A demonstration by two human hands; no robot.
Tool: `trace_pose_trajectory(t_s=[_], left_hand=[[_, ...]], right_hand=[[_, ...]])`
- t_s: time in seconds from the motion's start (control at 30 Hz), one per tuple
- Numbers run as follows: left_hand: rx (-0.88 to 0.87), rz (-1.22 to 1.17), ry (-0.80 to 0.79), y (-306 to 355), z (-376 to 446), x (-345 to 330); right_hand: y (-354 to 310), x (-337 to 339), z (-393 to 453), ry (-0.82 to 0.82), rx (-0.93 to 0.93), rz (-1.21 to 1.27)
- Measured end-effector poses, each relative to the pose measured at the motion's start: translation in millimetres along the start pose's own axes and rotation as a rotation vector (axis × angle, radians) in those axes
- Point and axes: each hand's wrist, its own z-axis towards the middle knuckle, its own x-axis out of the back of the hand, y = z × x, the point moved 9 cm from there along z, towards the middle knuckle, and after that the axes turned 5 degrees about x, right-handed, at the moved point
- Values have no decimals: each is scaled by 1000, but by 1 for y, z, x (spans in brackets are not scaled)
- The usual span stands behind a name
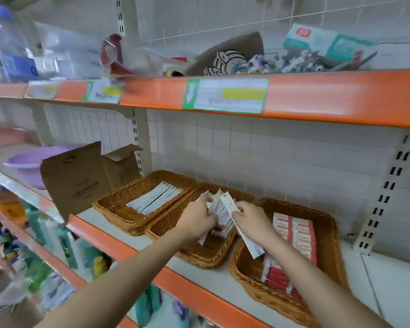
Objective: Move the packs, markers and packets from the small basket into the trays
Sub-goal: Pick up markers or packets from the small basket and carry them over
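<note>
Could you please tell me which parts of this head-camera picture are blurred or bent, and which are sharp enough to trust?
Head view: the upper-left bottle and bags are smeared by motion blur; the orange shelf edge bows from the wide-angle lens; label text is unreadable; the wicker trays, left hand and right hand are fairly sharp under even, soft light.

A torn cardboard box stands on the shelf, with a purple plastic basin behind it to the left. On the upper shelf lie a blurred water bottle, a red and clear wrapper, a brown card with a cartoon drawing, small blue-white trinkets and a teal-and-white box. Price labels sit on the orange edge. Lower shelves hold blurred green goods.
</note>
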Motion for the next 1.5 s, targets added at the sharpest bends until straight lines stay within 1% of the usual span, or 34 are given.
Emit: trace_pose_trajectory(t_s=[0.1, 0.23, 0.37, 0.6, 0.73, 0.83, 0.97, 1.1, 1.23, 1.3, 1.37, 1.5], left_hand=[[11, 33, 15, -26, 10, 21], [11, 12, -11, -49, 21, 32], [30, 10, 15, -66, 44, 42], [52, 86, 48, -98, 89, 69], [111, 140, 60, -130, 111, 89], [121, 181, -13, -150, 130, 92], [113, 232, -154, -171, 148, 86], [46, 279, -238, -188, 162, 82], [-49, 336, -258, -198, 176, 76], [-91, 347, -279, -201, 181, 72], [-174, 406, -290, -200, 182, 67], [-344, 579, -303, -196, 173, 61]], right_hand=[[-14, -15, 12, 27, -27, 4], [-24, -31, 32, 33, -79, 1], [-38, -42, 63, 42, -44, 3], [-64, -67, 116, -27, 19, -12], [-77, -83, 137, -49, 52, -24], [-89, -93, 149, -45, 74, -15], [-96, -111, 169, -13, 6, -28], [-106, -136, 187, -64, -74, -94], [-113, -170, 194, -211, -170, -226], [-112, -182, 197, -247, -205, -285], [-108, -191, 200, -255, -230, -348], [-108, -203, 195, -293, -250, -605]])
